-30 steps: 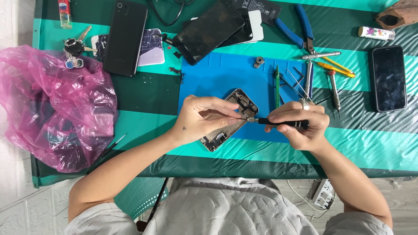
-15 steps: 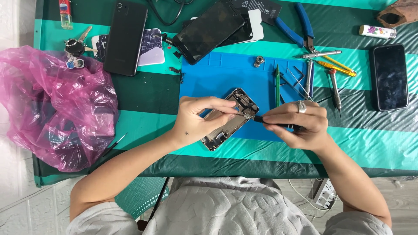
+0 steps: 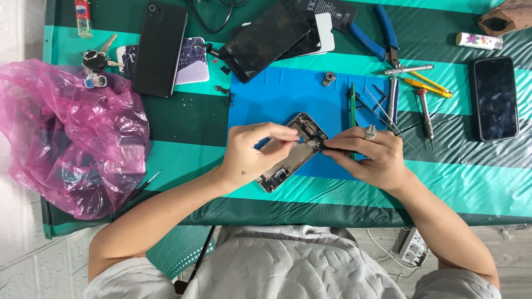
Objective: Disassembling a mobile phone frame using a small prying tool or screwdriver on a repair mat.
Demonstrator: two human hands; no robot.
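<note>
Hands on one opened phone

Opened phone [image 3: 291, 152] lies on the blue mat [image 3: 277, 99], near its front edge. Left hand [image 3: 252, 152] pinches a thin tool over it; right hand [image 3: 374, 158] grips a dark screwdriver [image 3: 332, 148]. Two intact phones [image 3: 160, 47] [image 3: 495, 98] flank the mat; bare striped cloth lies toward the pink bag [image 3: 66, 138].

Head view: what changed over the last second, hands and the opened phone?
Little. The right hand moved slightly up, keeping its dark tool on the opened phone. The left hand kept its thin tool at the same corner. Nothing was taken up or let go. The phone, blue mat, pink bag and loose tools stayed put.
</note>
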